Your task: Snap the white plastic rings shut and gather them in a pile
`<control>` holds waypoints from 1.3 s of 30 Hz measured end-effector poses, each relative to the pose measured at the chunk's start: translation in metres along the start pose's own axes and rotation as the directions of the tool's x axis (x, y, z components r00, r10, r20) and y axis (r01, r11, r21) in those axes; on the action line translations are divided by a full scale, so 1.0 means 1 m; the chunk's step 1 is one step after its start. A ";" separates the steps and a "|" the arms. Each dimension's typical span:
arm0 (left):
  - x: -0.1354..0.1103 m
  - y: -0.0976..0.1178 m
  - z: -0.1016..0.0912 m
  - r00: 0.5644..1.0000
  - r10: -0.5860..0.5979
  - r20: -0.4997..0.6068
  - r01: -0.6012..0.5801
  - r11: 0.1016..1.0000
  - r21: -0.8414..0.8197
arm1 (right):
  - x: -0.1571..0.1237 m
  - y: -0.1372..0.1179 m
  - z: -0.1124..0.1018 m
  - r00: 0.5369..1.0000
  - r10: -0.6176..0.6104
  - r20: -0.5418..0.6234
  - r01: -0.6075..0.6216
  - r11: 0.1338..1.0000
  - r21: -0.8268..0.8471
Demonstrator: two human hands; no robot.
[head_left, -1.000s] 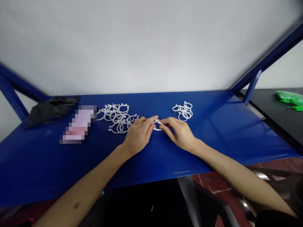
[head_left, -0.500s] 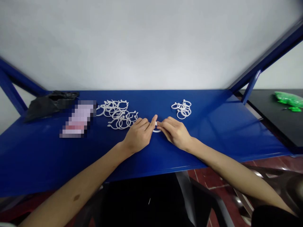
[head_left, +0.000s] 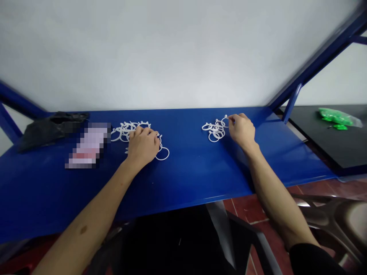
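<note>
White rings (head_left: 126,128) partly hidden by left hand (head_left: 143,147), right hand's (head_left: 243,130) grip unclear

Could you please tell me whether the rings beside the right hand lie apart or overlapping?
Overlapping: several white rings cross beside the right hand.

Both forearms (head_left: 272,194) are stretched toward the far side; the left hand (head_left: 143,145) is held palm-down, fingers (head_left: 139,130) bent, the right hand (head_left: 242,130) closed in a pinch.
</note>
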State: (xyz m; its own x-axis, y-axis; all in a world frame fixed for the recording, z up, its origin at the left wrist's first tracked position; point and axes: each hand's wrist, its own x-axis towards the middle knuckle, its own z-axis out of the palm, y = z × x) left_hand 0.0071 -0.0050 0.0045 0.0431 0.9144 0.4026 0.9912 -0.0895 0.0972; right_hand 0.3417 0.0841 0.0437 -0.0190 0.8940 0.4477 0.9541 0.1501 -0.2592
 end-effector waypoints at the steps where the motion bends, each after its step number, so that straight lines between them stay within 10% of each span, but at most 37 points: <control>1: 0.000 -0.001 0.000 1.000 -0.004 0.000 0.004 1.000 0.013 | 0.003 0.006 0.004 0.999 0.022 0.027 -0.022 1.000 0.009; 24: 0.006 0.012 -0.029 0.982 -0.077 -0.172 0.016 0.944 -0.331 | 0.008 -0.005 0.026 0.971 -0.204 -0.127 0.224 0.959 0.173; 28: 0.003 0.028 -0.038 0.977 -0.165 -0.137 0.050 0.797 -0.602 | -0.010 -0.025 0.022 0.917 -0.393 -0.073 0.393 0.850 0.351; 33: -0.004 0.050 -0.036 0.979 -0.196 0.050 0.145 0.508 -0.849 | -0.055 -0.074 0.015 0.719 -0.692 0.074 0.483 0.573 0.662; 39: -0.010 0.056 -0.027 0.969 -0.191 0.156 0.221 0.390 -0.894 | -0.073 -0.094 0.013 0.818 -0.575 -0.004 0.372 0.524 0.766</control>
State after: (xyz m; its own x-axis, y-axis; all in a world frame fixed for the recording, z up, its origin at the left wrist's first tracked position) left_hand 0.0586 -0.0294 0.0305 -0.1283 0.9648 0.2296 0.2844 -0.1860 0.9405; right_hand 0.2494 0.0101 0.0237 -0.5632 0.6434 0.5185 0.2636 0.7345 -0.6253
